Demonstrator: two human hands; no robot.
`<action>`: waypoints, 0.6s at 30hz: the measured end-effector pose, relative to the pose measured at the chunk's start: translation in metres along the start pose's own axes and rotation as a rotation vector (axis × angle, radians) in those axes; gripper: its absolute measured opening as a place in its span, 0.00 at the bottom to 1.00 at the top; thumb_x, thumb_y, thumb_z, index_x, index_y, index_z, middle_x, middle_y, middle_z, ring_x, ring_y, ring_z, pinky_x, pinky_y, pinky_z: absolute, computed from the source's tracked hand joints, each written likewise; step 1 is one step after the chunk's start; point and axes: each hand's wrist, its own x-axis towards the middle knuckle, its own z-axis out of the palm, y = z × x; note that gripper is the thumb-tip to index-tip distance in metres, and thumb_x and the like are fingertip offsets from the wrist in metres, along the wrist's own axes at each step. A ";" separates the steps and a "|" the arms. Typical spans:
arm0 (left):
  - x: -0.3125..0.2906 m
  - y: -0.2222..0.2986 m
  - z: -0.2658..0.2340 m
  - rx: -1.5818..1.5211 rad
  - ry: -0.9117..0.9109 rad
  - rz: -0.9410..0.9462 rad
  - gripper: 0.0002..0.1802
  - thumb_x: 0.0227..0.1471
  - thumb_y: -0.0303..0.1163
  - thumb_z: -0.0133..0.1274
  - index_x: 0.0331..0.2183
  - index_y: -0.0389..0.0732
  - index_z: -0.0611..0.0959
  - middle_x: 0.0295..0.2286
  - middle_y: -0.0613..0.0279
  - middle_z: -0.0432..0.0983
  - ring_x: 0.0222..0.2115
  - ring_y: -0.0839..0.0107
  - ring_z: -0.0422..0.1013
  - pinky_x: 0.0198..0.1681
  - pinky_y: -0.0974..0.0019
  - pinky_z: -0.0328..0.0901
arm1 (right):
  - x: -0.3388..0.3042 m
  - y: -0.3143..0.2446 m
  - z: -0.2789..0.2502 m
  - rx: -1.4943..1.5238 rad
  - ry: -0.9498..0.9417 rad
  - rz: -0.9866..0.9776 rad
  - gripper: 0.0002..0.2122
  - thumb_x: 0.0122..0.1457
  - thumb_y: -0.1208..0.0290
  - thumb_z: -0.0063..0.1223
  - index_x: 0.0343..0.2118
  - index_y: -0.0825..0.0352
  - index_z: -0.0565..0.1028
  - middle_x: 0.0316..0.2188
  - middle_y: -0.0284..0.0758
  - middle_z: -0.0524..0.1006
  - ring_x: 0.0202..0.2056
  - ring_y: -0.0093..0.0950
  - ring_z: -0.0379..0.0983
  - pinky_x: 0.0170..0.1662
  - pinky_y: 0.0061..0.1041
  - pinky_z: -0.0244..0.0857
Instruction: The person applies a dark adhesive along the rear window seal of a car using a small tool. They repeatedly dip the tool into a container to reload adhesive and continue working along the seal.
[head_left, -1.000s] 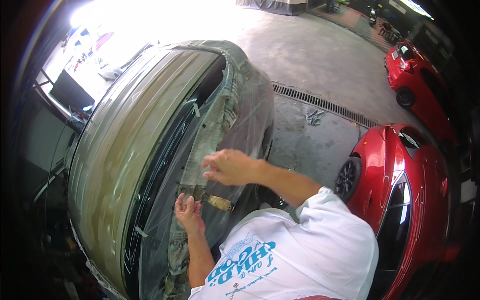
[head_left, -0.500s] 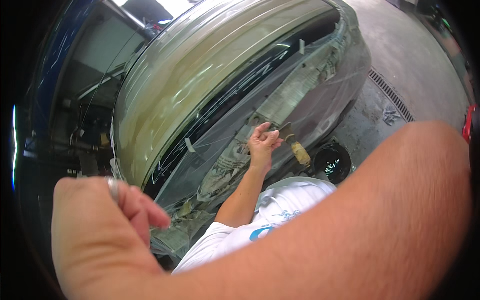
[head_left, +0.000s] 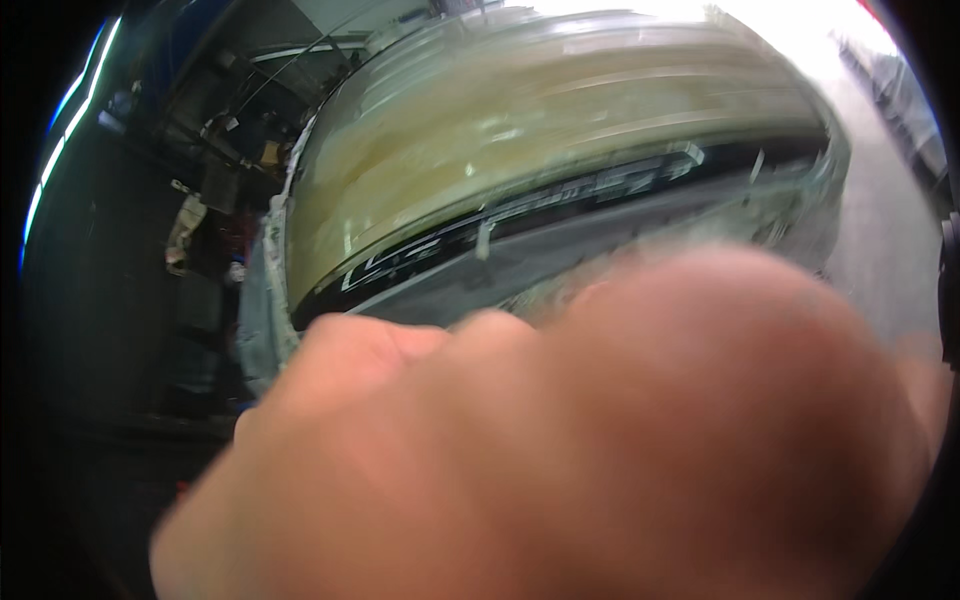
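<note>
My right hand (head_left: 350, 400) and arm are raised very close and fill the lower half, blurred. The fingers are too smeared to read, and nothing held can be made out. My left hand is out of sight. Beyond the raised arm lies a vehicle's gold-beige body panel (head_left: 470, 150), glossy and streaked with light. A dark glass band (head_left: 590, 195) runs along its lower edge. Grey masking sheeting (head_left: 440, 290) lies below the glass, and a pale piece of tape (head_left: 484, 238) sticks at the border. My arm hides the rest of the masking.
Dark shelving and clutter (head_left: 210, 190) stand to the left, along with a bright light strip (head_left: 75, 125). At the right runs a grey floor (head_left: 885, 230). A covered grey shape (head_left: 890, 90) stands at the far right.
The view has swung up and round, so the vehicle sits higher and more level. My right arm covers more of the view. My left hand and the yellow-handled scraper beside it have gone from sight.
</note>
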 end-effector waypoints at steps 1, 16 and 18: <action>-0.001 -0.002 -0.002 0.007 -0.010 -0.021 0.33 0.56 0.27 0.68 0.60 0.37 0.74 0.36 0.60 0.83 0.32 0.70 0.81 0.37 0.68 0.75 | 0.003 0.000 0.002 0.013 0.002 0.017 0.07 0.52 0.70 0.64 0.28 0.69 0.81 0.23 0.35 0.79 0.28 0.31 0.82 0.32 0.35 0.78; -0.008 0.016 -0.002 0.062 -0.047 -0.115 0.37 0.56 0.24 0.68 0.64 0.35 0.71 0.32 0.63 0.84 0.28 0.72 0.81 0.32 0.71 0.75 | 0.009 -0.009 -0.006 0.055 0.147 0.342 0.07 0.53 0.71 0.60 0.31 0.70 0.80 0.24 0.34 0.79 0.26 0.29 0.82 0.29 0.36 0.79; -0.009 0.015 -0.004 0.017 -0.122 -0.087 0.37 0.56 0.24 0.68 0.64 0.33 0.71 0.32 0.64 0.83 0.28 0.73 0.81 0.32 0.71 0.75 | -0.030 -0.012 -0.013 -0.125 0.303 0.606 0.07 0.56 0.70 0.58 0.33 0.69 0.79 0.22 0.32 0.77 0.22 0.27 0.82 0.24 0.32 0.78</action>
